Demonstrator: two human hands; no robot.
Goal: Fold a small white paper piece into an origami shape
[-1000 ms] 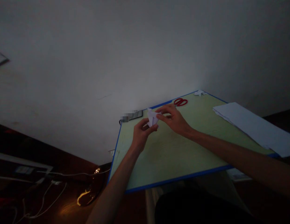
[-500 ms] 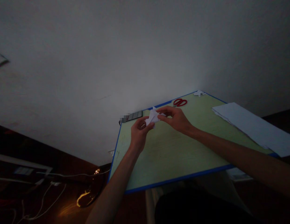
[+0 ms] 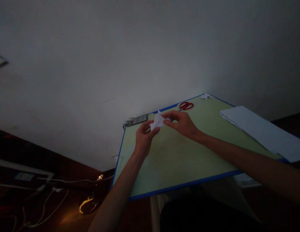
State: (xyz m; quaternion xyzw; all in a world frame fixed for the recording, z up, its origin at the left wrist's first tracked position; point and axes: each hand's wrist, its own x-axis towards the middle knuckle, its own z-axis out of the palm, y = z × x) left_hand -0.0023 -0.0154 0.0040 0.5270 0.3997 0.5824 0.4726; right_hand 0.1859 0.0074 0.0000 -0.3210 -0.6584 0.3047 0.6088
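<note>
A small folded piece of white paper [image 3: 158, 121] is held above the far left part of a green board with a blue edge [image 3: 179, 161]. My left hand [image 3: 143, 139] pinches the paper's lower left side between thumb and fingers. From the right, my right hand [image 3: 182, 123] pinches its right tip. Both hands are closed on the paper, just above the board.
Red-handled scissors [image 3: 186, 105] lie at the board's far edge, with a small white paper scrap [image 3: 206, 96] at the far corner. A stack of white sheets [image 3: 263, 131] overhangs the right side. A dark phone [image 3: 138, 120] lies by the far left corner. White cables [image 3: 47, 203] trail on the dark floor, left.
The folded paper has been lifted slightly and turned between my fingers, and both hands have shifted a little toward the far edge. Everything else on the board is unchanged.
</note>
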